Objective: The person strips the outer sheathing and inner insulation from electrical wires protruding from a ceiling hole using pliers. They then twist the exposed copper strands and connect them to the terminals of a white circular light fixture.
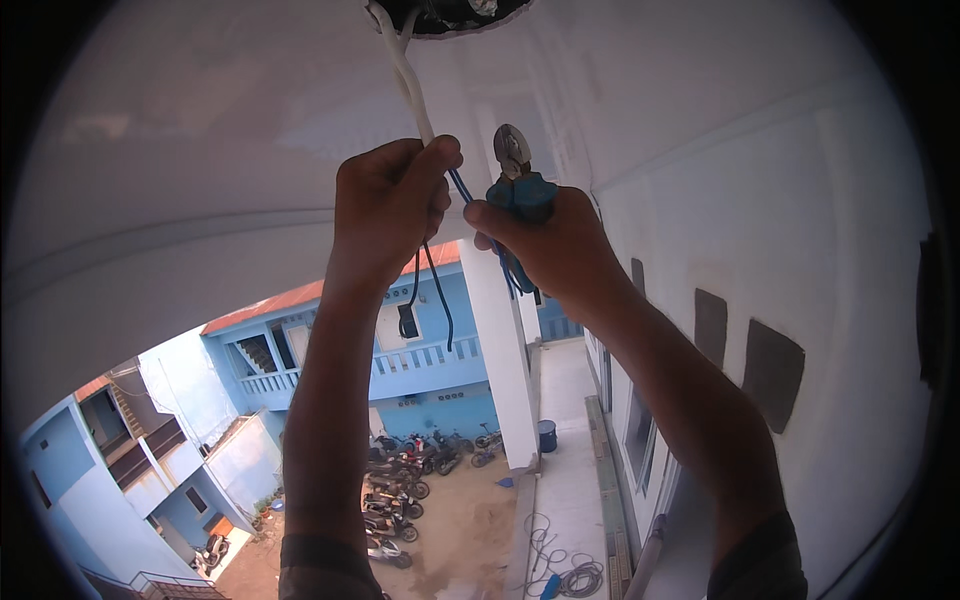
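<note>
White cable (413,95): upper centre, hanging from the hole (455,20) down to the left hand (392,205).
Blue wires (459,184): centre, slanting from left hand to right hand (545,240).
Black wires (440,291): dangling below left hand.
Left hand: grip pinched on the white cable.
Right hand: grip closed around the pliers (520,192), touching the blue wires.
Motorcycles (400,503): lower centre, in the yard (470,535).

Hands (385,205): just the two
Pliers (522,195): one pair
White cables (413,95): two, far as I can tell
Black wires (442,300): two
Blue wires (461,187): at least two, kinda bunched up
Ceiling hole (455,18): one
Dark wall patches (773,375): three
Bucket (547,435): one
Motorbikes (395,505): a whole bunch, too overlapped to count properly, sorry
</note>
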Demonstrator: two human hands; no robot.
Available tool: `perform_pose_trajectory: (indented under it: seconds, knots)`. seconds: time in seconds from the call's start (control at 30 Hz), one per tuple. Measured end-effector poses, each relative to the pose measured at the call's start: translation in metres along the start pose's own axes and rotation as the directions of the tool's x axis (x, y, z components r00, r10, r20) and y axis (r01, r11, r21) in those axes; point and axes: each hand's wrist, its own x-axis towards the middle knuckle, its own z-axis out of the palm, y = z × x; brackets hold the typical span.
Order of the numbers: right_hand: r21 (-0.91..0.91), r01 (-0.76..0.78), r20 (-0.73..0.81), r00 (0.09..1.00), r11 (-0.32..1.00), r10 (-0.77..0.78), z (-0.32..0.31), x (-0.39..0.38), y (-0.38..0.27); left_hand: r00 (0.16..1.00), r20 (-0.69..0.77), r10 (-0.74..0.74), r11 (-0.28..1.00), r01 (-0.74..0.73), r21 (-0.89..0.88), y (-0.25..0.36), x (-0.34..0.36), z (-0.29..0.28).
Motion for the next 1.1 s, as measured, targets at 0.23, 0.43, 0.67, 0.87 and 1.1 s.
perform_pose_trajectory:
  seconds: [0.23, 0.43, 0.67, 0.87, 1.1]
  knots:
    - [-0.137, 0.015, -0.058, 0.998, 0.990, -0.023, -0.001, 0.013, 0.002, 0.991, -0.049, -0.125, 0.982, 0.117, -0.151, 0.003, 0.003, 0.009]
    - [0.004, 0.013, -0.053, 0.999, 1.000, -0.013, -0.003, 0.009, 0.004, 0.980, 0.128, -0.149, 0.713, 0.196, -0.673, -0.030, -0.003, 0.007]
    - [0.051, -0.092, 0.030, 0.995, 0.994, 0.091, -0.010, 0.005, -0.010, 0.991, 0.097, 0.091, 0.695, 0.006, -0.719, -0.067, -0.009, 0.026]
    - [-0.034, -0.061, 0.111, 0.992, 0.998, 0.065, -0.012, 0.014, -0.013, 0.994, -0.057, 0.089, 0.719, -0.103, -0.688, -0.066, -0.011, 0.035]
    - [-0.236, 0.299, 0.002, 0.952, 0.925, -0.307, -0.031, 0.041, -0.041, 0.982, -0.065, 0.175, 0.787, -0.179, -0.591, -0.067, -0.005, 0.032]
